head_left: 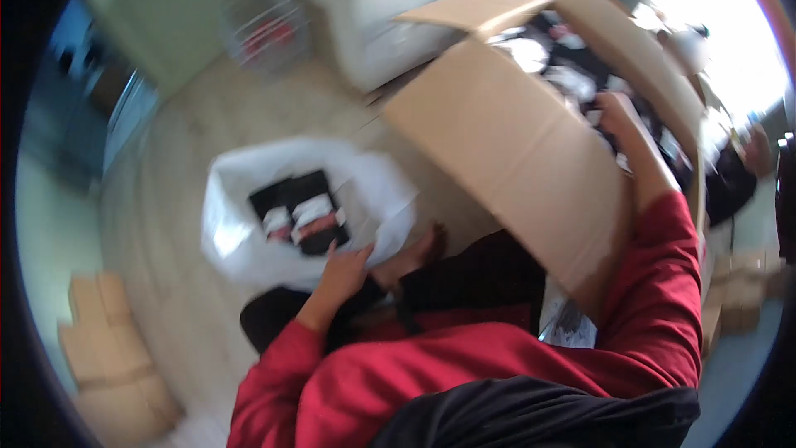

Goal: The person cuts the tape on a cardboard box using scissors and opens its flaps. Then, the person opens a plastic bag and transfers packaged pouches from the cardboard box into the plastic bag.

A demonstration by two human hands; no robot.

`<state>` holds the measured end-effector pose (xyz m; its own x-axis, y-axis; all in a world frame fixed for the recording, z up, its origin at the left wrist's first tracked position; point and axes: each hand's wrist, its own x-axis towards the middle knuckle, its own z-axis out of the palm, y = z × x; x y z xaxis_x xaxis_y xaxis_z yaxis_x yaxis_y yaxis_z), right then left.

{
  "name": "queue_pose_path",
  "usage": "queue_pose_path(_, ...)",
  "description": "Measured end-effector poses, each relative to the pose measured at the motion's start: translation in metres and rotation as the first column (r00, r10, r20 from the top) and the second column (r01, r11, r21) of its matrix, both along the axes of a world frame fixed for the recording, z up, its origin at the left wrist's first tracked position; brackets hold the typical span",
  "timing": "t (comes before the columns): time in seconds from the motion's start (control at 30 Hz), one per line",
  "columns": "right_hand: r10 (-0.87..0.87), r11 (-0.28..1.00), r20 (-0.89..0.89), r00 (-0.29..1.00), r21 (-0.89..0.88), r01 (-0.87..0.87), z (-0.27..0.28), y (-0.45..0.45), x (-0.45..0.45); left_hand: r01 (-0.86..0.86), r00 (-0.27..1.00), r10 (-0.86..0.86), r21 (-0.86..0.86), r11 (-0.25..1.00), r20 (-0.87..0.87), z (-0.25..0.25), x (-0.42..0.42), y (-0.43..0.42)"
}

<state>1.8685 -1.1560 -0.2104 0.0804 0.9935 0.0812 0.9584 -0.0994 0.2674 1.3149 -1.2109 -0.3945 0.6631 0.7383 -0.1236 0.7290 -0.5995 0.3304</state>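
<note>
My left hand is at the near rim of a white plastic bag, its fingers closed over the edge. Inside the bag lie two flat black folded packs with white and reddish label bands, side by side. On the right, my right hand reaches into an open cardboard box. Black items with white labels fill the box around that hand. Blur and the contents hide its fingertips, so what it grips, if anything, does not show.
A wire basket with something red stands by the wall at the back. Stacked cardboard boxes are at the lower left, and more boxes at the right. Another person's hand shows beyond the open box. A bare foot is beside the bag.
</note>
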Motion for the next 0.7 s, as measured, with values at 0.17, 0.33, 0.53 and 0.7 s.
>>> queue_pose_path(0.17,0.303,0.876,-0.871,0.387,0.415,0.247,0.026,0.018,0.025,-0.024,0.999,0.018,0.126,0.992,0.047,-0.001,-0.007,-0.009)
queue_pose_path(0.33,0.105,0.813,-0.158,0.982,0.582,0.007,0.086,0.0,-0.027,-0.008,0.996,-0.008,0.187,0.982,0.085,0.0,-0.014,-0.008)
queue_pose_path(0.53,0.208,0.978,-0.965,-0.158,0.205,0.038,0.095,0.009,-0.245,-0.026,0.973,-0.031,0.245,0.969,0.227,-0.003,-0.017,-0.004)
queue_pose_path(0.7,-0.305,0.947,-0.893,-0.331,-0.248,-0.205,-0.045,0.042,-0.412,-0.189,0.707,0.428,-0.433,0.881,0.563,-0.001,-0.016,-0.022)
